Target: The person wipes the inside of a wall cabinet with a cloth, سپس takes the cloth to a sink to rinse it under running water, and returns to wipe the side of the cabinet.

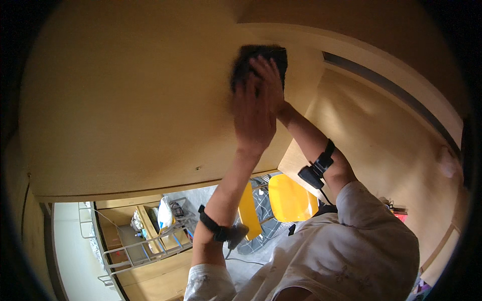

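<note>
Both my hands lie on a dark cloth-like item (276,54), blurred, on the broad wooden panel (131,98) in front of me. My left hand (256,113) is nearer the camera, its fingers stretched out over the item's lower left part. Against its right side, and partly behind it, my right hand (269,79) reaches further up with its fingers on the dark item. The fingers look flat rather than curled, and whether either hand grips the item cannot be told. A black strap with a small device is on each forearm.
A wooden side panel (361,150) stands to the right, below a curved-looking wooden edge with a dark slot (376,88). Down below are a yellow chair (292,197), a metal bunk-bed rail (139,250) and wooden cabinets (158,278). A thin cable hangs near my left arm.
</note>
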Demonstrator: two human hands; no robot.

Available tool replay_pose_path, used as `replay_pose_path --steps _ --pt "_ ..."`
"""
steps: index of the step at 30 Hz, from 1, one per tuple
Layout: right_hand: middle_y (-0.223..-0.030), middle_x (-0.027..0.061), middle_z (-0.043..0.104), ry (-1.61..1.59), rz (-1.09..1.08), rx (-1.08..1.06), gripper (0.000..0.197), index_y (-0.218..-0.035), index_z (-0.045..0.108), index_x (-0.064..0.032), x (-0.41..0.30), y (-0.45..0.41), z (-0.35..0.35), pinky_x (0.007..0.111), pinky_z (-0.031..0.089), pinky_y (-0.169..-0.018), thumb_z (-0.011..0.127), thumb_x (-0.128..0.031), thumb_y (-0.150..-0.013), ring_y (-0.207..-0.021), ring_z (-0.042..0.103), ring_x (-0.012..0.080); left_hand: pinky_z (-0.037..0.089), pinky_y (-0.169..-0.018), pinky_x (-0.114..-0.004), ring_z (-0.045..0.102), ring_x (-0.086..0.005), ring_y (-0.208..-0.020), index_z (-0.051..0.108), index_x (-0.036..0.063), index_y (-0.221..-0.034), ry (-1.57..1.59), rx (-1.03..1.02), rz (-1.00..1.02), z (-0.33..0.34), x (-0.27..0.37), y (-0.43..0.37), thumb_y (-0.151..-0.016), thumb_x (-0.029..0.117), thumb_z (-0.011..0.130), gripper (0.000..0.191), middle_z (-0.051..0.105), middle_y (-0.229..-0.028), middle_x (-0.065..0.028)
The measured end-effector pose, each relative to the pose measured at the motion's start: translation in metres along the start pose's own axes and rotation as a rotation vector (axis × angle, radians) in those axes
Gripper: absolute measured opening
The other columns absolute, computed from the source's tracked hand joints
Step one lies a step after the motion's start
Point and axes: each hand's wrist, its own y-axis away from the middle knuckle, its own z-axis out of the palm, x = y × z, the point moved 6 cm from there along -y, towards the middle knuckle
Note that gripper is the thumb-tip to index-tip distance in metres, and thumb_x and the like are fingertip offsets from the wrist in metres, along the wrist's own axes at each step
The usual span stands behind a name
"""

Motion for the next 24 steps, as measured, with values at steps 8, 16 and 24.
replay_pose_path --steps 8,16,24 --pt "-0.147 0.0111 0.030 -0.004 0.300 0.106 0.051 -0.131 0.046 -0.0120 0.044 0.049 0.007 0.058 0.014 -0.109 0.051 -0.038 -0.087 -0.136 0.024 0.0352 0.030 -0.105 -0.048 0.037 -0.0416 -0.124 0.041 0.0060 -0.136 -0.070 0.048 0.176 0.091 0.020 -0.039 -0.082 0.019 0.053 0.057 0.041 -0.134 -0.0232" --pt "-0.146 0.0184 0.029 0.048 0.523 0.182 0.058 -0.134 0.040 -0.0074 -0.028 0.113 0.009 0.058 0.015 -0.109 0.053 -0.039 -0.087 -0.135 0.023 0.0411 0.026 -0.109 -0.044 0.034 -0.0356 -0.129 0.035 0.0090 -0.142 -0.096 -0.052 0.152 0.083 0.016 0.038 -0.077 0.016 0.053 0.068 0.042 -0.137 -0.0189" --pt "-0.146 0.0295 0.021 -0.063 0.486 0.323 0.079 -0.143 0.023 -0.0082 -0.165 0.155 0.045 0.064 0.012 -0.106 0.054 -0.050 -0.085 -0.135 0.018 0.0485 0.031 -0.106 -0.051 0.033 -0.0405 -0.132 0.059 0.0068 -0.116 -0.057 -0.085 -0.142 -0.026 -0.022 0.196 -0.074 0.008 0.058 0.043 0.042 -0.139 -0.0139"
